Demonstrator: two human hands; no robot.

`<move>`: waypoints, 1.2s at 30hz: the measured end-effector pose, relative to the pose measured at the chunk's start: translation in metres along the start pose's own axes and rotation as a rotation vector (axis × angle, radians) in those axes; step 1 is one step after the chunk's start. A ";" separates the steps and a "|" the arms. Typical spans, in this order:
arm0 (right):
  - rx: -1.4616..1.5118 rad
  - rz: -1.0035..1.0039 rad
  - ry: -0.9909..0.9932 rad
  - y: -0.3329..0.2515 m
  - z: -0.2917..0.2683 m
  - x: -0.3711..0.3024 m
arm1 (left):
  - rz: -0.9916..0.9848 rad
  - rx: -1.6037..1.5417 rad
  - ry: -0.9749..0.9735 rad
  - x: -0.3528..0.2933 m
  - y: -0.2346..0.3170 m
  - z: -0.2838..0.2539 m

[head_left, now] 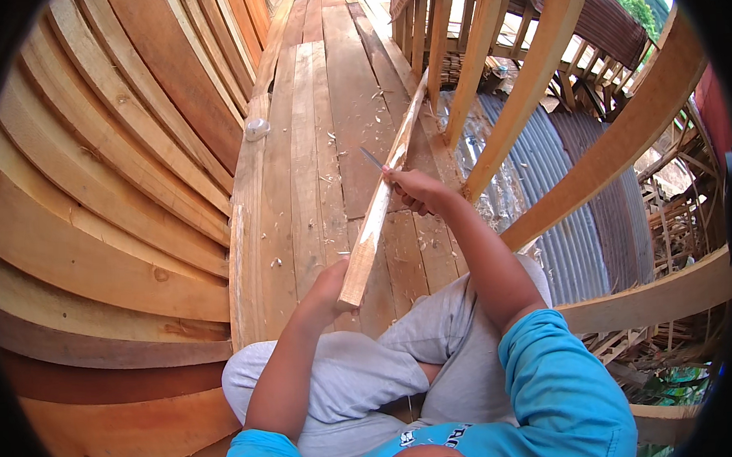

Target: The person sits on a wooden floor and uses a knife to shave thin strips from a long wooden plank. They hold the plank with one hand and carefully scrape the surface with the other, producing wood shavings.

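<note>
A long wooden stick [374, 220], squared at its near end and narrowing toward the far end, slants away from my lap across the plank floor. My left hand [336, 285] grips it close to the near end, its fingers partly hidden by the wood. Farther along, my right hand [413, 190] is closed round a knife [370, 156], whose handle is covered by the fingers. The blade points up and left, beside the stick. Pale, freshly cut patches show along the stick's upper face.
Wood shavings [329, 179] are scattered over the plank floor [301, 150]. A small whitish object [257, 129] lies by the left board wall [110, 174]. Wooden railing posts [531, 74] stand along the right edge, with corrugated metal sheets [556, 196] beyond and below them.
</note>
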State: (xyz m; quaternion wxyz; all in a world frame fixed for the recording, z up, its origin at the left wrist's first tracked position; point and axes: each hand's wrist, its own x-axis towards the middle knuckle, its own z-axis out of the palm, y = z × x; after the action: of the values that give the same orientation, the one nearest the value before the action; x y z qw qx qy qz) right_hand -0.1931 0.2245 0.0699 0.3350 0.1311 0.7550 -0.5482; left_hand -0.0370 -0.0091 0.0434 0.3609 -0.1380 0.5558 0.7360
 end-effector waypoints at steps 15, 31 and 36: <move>-0.308 -0.116 0.274 0.006 0.006 0.000 | 0.068 0.085 0.108 0.001 0.005 -0.016; 0.238 0.163 -0.297 0.020 -0.012 0.023 | 0.073 0.108 0.087 0.000 0.005 -0.015; 0.313 0.133 -0.370 0.023 -0.014 0.022 | 0.090 0.094 0.034 0.000 0.008 -0.016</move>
State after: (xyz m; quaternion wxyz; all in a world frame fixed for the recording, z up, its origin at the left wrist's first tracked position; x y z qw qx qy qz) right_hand -0.2018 0.2421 0.0408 0.4784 0.1284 0.5764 -0.6500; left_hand -0.0456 -0.0250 0.0437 0.3241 -0.1084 0.6013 0.7222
